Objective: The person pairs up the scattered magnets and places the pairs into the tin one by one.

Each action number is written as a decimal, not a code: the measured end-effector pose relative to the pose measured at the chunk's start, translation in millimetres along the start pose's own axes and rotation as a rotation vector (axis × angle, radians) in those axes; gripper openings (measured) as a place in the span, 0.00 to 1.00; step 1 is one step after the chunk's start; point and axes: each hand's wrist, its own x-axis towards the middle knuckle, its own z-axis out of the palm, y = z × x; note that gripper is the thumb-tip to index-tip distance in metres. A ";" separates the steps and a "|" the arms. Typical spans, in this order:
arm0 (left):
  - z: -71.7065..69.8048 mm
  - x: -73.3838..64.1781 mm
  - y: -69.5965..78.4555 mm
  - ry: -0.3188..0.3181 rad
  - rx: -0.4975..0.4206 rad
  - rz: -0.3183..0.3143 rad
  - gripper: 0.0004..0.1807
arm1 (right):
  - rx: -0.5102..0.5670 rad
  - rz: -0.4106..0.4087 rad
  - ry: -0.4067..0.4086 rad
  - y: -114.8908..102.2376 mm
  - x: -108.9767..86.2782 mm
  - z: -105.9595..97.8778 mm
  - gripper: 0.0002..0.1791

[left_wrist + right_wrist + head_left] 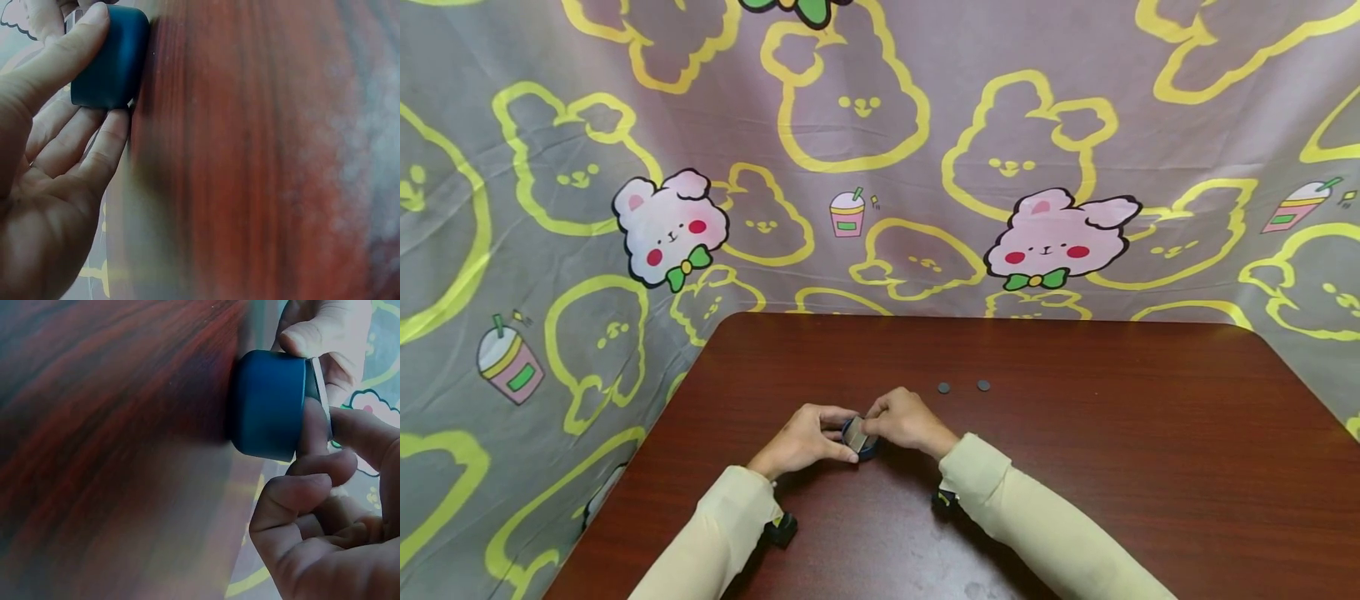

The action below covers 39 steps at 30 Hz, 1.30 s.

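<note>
A small round blue container (pixel 867 453) stands on the table between the two hands. My left hand (pixel 805 437) holds it from the left, thumb at the near side and fingers around the far side. In the left wrist view, the thumb lies on the smooth blue wall (pixel 115 62). At the container's mouth, a thin flat greyish plate (pixel 321 394) sits tilted, its edge raised off the rim on one side. My right hand (pixel 906 419) pinches this plate, one fingertip under it and another on its outer face. The container's inside is mostly hidden.
Two small dark grey discs, a left one (pixel 943 388) and a right one (pixel 983 386), lie on the brown wooden table (pixel 1135 433) beyond the right hand. A patterned cloth (pixel 925 150) hangs along the table's back and left sides.
</note>
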 end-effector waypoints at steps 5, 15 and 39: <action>-0.3 0.3 0.2 -0.006 -0.009 -0.006 0.32 | -0.042 -0.002 0.017 0.5 -0.8 -1.6 0.08; -1.4 0.8 -1.6 -0.010 -0.008 -0.007 0.31 | -0.043 0.027 0.001 2.9 -1.6 -4.9 0.12; -1.7 2.1 0.3 -0.011 0.012 -0.005 0.31 | -0.101 0.050 -0.081 -0.8 -2.1 4.6 0.22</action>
